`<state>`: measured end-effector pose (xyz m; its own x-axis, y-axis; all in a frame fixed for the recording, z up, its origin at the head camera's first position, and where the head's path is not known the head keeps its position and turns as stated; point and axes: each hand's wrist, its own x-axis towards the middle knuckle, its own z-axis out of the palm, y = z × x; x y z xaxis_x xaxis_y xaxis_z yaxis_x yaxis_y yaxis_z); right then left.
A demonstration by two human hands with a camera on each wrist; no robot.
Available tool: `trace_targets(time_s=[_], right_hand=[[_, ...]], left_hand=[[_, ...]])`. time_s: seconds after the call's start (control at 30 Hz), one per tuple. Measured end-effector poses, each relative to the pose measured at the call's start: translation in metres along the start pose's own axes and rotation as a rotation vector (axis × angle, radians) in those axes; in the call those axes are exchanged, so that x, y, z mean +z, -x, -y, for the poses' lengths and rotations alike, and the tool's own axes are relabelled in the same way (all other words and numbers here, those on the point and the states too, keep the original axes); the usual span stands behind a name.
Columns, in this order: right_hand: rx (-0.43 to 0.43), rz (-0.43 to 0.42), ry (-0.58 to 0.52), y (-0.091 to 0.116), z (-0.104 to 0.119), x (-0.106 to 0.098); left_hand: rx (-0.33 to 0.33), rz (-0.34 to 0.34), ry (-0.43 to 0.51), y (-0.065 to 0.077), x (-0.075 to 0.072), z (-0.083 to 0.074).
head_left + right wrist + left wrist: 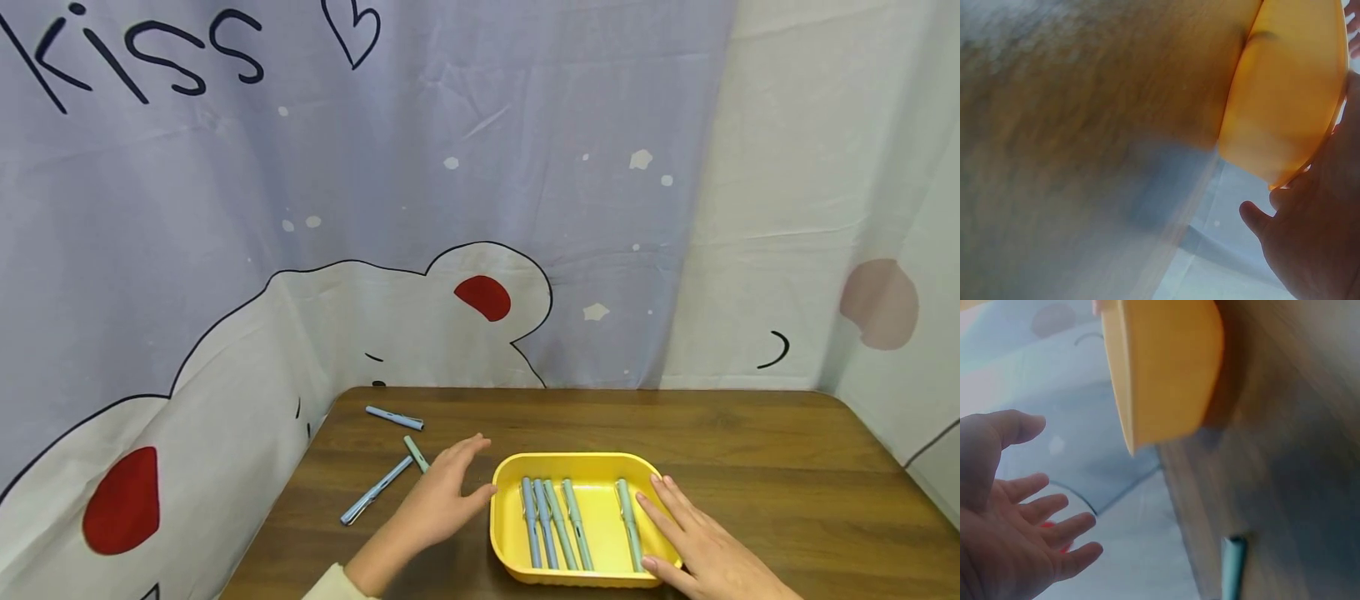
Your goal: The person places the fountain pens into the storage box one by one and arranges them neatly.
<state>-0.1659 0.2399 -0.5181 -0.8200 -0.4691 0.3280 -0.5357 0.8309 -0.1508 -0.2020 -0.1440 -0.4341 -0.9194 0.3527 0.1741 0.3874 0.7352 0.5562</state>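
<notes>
On the brown bench (pixel 757 450), loose pens (pixel 377 490) lie left of the nearer left hand (pixel 441 504), its fingers spread and empty; the closest, a green pen (pixel 416 454), slants toward it. The right hand (pixel 708 546), fingers straight, rests at the yellow tray (pixel 603 508).

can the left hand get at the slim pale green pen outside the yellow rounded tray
Probably yes: the left hand holds nothing and is close to the green pen on the brown wooden table. Nothing lies across the pen's visible part, though the hand hides its near end in the head view.
</notes>
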Motion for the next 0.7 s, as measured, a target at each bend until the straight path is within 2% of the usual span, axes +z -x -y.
trace_targets(time_s=[0.13,0.3,0.5,0.7], right_hand=[[-0.014,-0.019,0.007,0.0,-0.001,0.001],[-0.064,-0.084,-0.01,0.0,-0.003,0.004],[-0.084,-0.107,0.0,0.0,-0.005,0.005],[-0.119,-0.123,0.019,0.0,-0.008,0.007]], left_hand=[[-0.02,-0.046,-0.009,0.01,-0.006,0.018],[-0.082,-0.08,-0.007,0.022,-0.013,0.039],[-0.139,-0.125,-0.01,0.032,-0.018,0.06],[-0.215,-0.131,-0.031,0.041,-0.023,0.081]])
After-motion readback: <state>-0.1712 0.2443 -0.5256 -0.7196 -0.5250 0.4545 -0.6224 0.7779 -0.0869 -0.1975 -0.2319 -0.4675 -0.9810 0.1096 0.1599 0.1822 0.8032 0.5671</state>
